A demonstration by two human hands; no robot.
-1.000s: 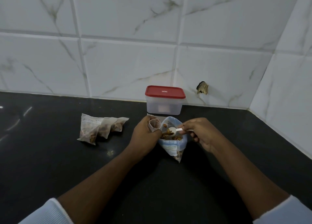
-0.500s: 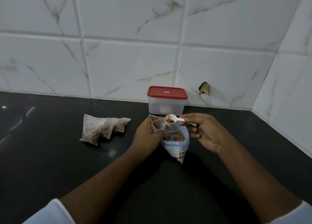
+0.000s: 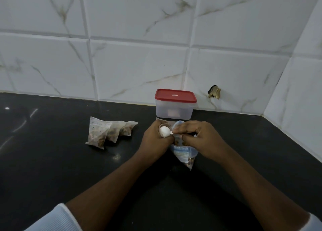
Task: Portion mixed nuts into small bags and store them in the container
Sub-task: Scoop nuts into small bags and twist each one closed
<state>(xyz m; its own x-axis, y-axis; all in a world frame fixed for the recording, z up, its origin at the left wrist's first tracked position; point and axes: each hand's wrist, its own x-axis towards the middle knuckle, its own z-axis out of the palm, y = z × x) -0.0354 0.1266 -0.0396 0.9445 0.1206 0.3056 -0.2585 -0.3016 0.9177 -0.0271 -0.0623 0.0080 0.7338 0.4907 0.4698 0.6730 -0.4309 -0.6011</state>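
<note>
My left hand grips a small clear bag, almost wholly hidden inside its curled fingers. My right hand pinches the handle of a white plastic scoop, whose bowl is turned over at the small bag's mouth, its back facing me. Under my right hand stands the big open bag of mixed nuts, blue-labelled, with nuts showing inside. A clear container with a red lid stands shut just behind my hands, against the wall.
Three filled small bags lie in an overlapping row on the black counter, left of my hands. White tiled walls close the back and right, with a chipped hole in the back wall.
The scoop rose loaded from the big nut bag, moved left and tipped over at the small bag in my left hand. My left hand stayed in place.
</note>
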